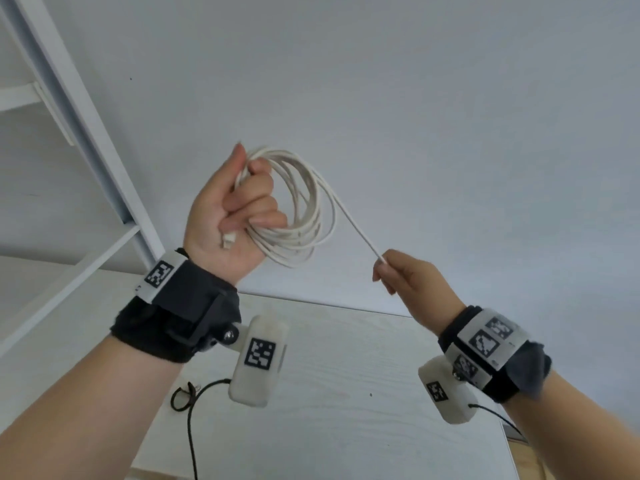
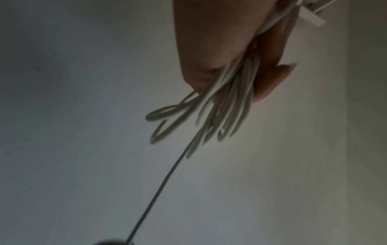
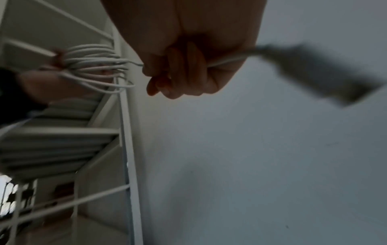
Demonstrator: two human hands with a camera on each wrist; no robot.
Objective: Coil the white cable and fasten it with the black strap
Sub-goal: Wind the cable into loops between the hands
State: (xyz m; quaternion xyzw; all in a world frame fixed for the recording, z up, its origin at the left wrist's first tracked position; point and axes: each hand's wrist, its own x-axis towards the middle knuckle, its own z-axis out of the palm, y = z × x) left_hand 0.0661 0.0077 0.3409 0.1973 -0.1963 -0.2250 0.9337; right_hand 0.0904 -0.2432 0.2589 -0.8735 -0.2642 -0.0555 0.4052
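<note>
My left hand is raised in front of the wall and grips several loops of the white cable in its fist. A white plug end sticks out below its fingers. From the coil a straight stretch of cable runs down and right to my right hand, which pinches it near its free end. In the left wrist view the bunched loops hang out of the fist. In the right wrist view the fingers curl round the cable, and a blurred connector trails to the right. No black strap is visible.
A white desk lies below my hands, with thin black wires from the wrist cameras on it. A white shelf frame stands at the left against the pale wall.
</note>
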